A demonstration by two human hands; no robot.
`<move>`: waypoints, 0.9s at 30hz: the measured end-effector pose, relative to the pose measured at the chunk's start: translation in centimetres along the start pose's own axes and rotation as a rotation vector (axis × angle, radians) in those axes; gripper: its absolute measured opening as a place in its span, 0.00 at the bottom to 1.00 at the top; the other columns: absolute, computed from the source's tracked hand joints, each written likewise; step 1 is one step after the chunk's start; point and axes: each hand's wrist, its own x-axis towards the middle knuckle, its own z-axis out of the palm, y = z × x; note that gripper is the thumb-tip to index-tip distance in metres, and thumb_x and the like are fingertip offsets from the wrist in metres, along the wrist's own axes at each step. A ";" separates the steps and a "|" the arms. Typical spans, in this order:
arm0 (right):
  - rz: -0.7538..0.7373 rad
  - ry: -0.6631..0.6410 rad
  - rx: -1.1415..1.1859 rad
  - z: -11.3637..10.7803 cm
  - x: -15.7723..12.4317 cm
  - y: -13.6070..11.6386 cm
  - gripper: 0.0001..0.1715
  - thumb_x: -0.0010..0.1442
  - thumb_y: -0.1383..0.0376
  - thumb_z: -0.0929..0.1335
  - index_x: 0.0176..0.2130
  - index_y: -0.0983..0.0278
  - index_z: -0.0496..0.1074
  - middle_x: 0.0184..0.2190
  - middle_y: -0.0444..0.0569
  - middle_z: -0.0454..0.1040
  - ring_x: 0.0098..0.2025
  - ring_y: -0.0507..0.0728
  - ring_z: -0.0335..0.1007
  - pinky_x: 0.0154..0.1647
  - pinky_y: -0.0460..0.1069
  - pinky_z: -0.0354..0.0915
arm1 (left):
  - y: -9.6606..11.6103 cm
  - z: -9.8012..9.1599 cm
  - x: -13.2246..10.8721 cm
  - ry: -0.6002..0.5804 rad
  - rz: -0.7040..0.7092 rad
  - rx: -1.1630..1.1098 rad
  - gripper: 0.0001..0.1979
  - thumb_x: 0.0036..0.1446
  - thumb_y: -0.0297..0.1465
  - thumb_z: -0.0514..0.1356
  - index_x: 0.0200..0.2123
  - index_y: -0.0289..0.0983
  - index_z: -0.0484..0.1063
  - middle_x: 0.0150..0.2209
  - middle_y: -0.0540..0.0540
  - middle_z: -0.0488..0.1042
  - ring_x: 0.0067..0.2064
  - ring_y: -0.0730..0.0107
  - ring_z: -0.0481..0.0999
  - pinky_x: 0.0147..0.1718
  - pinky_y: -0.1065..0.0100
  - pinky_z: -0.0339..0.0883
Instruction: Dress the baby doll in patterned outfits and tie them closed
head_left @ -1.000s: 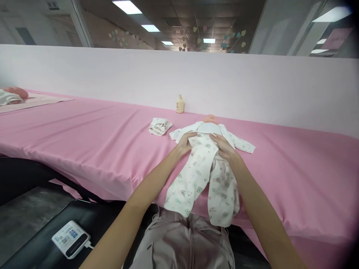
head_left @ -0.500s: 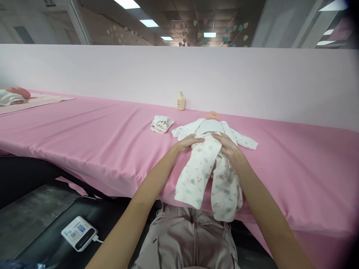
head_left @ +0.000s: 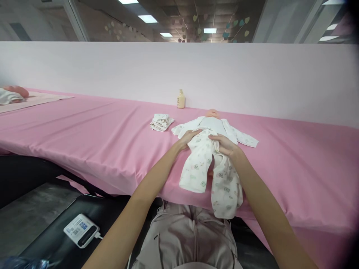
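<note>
Hands: left hand (head_left: 190, 139), right hand (head_left: 226, 145) gripping printed pants (head_left: 198, 164) | waist between hands, legs draped below

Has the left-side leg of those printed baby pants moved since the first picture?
Yes: judged against the pump bottle, the left-side leg has shifted up and rightward in view.
</note>
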 end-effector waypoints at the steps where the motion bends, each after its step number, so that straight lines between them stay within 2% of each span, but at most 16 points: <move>1: 0.006 -0.001 0.070 -0.1 0.1 -0.1 0.10 0.55 0.70 0.67 0.41 0.67 0.71 0.31 0.50 0.77 0.36 0.58 0.75 0.42 0.53 0.71 | 0.0 -0.1 0.1 -0.024 -0.049 0.028 0.15 0.47 0.37 0.67 0.30 0.28 0.75 0.27 0.43 0.76 0.26 0.72 0.74 0.30 0.70 0.65; 4: 0.044 0.105 0.191 -0.3 0.7 -0.3 0.12 0.59 0.71 0.62 0.42 0.69 0.70 0.32 0.52 0.78 0.38 0.58 0.76 0.45 0.53 0.71 | -0.1 -0.4 0.2 -0.136 -0.155 0.067 0.13 0.44 0.33 0.69 0.30 0.28 0.75 0.28 0.41 0.77 0.27 0.69 0.75 0.32 0.68 0.67; 7: 0.026 0.158 0.196 -0.1 0.9 -0.2 0.12 0.61 0.69 0.62 0.43 0.70 0.70 0.35 0.53 0.78 0.40 0.57 0.75 0.46 0.52 0.71 | -0.2 -0.6 0.4 -0.216 -0.085 -0.099 0.14 0.46 0.27 0.67 0.38 0.29 0.75 0.35 0.40 0.78 0.35 0.65 0.77 0.41 0.65 0.68; 10: -0.024 0.124 0.075 0.3 0.3 -0.1 0.12 0.60 0.64 0.65 0.44 0.67 0.71 0.38 0.52 0.78 0.40 0.57 0.75 0.44 0.51 0.72 | -0.2 -0.9 0.7 -0.168 0.022 -0.274 0.09 0.51 0.24 0.63 0.37 0.30 0.74 0.33 0.43 0.78 0.34 0.68 0.77 0.42 0.67 0.68; 12: -0.020 0.081 -0.052 0.6 -0.4 -0.1 0.15 0.55 0.65 0.70 0.44 0.66 0.71 0.38 0.51 0.78 0.39 0.57 0.75 0.42 0.50 0.72 | -0.3 -0.9 0.8 -0.124 0.027 -0.327 0.05 0.53 0.23 0.60 0.35 0.29 0.74 0.32 0.44 0.77 0.33 0.71 0.77 0.40 0.70 0.69; 14: -0.019 0.017 -0.116 0.6 -0.7 -0.2 0.19 0.50 0.70 0.73 0.43 0.65 0.71 0.38 0.51 0.78 0.39 0.58 0.75 0.42 0.50 0.73 | -0.3 -0.8 0.7 -0.121 -0.010 -0.339 0.06 0.55 0.22 0.57 0.36 0.29 0.74 0.32 0.42 0.78 0.34 0.69 0.78 0.41 0.69 0.70; 16: -0.060 -0.013 -0.066 0.3 -0.5 -0.1 0.19 0.49 0.70 0.73 0.43 0.65 0.71 0.37 0.51 0.78 0.40 0.59 0.75 0.42 0.51 0.73 | -0.3 -0.6 0.5 -0.143 -0.069 -0.312 0.08 0.56 0.23 0.57 0.39 0.29 0.73 0.33 0.40 0.78 0.36 0.65 0.79 0.42 0.67 0.70; 19: -0.153 0.100 0.087 -0.5 0.6 0.0 0.13 0.53 0.66 0.70 0.41 0.65 0.71 0.34 0.50 0.78 0.40 0.60 0.75 0.41 0.53 0.73 | -0.5 -0.4 0.0 -0.198 -0.204 -0.193 0.11 0.54 0.25 0.60 0.42 0.28 0.73 0.34 0.38 0.78 0.36 0.62 0.79 0.42 0.64 0.71; 21: -0.176 0.181 0.126 -0.9 1.1 0.0 0.11 0.54 0.65 0.70 0.40 0.65 0.71 0.33 0.50 0.78 0.39 0.59 0.75 0.40 0.53 0.73 | -0.7 -0.4 -0.2 -0.238 -0.266 -0.098 0.14 0.50 0.22 0.63 0.43 0.28 0.72 0.34 0.37 0.78 0.36 0.61 0.79 0.42 0.63 0.70; 24: -0.145 0.182 0.052 -0.8 0.6 -0.3 0.12 0.55 0.64 0.70 0.40 0.66 0.71 0.36 0.51 0.78 0.37 0.57 0.75 0.38 0.50 0.74 | -0.8 -0.5 0.1 -0.233 -0.182 -0.135 0.16 0.49 0.19 0.62 0.44 0.28 0.72 0.35 0.38 0.79 0.38 0.61 0.79 0.45 0.63 0.69; 27: -0.051 0.079 -0.113 0.0 -0.9 -0.7 0.16 0.50 0.68 0.74 0.40 0.66 0.71 0.37 0.51 0.77 0.35 0.56 0.75 0.34 0.47 0.73 | -0.5 -0.8 0.6 -0.210 -0.065 -0.333 0.13 0.55 0.23 0.57 0.44 0.28 0.72 0.37 0.38 0.78 0.42 0.61 0.78 0.48 0.63 0.68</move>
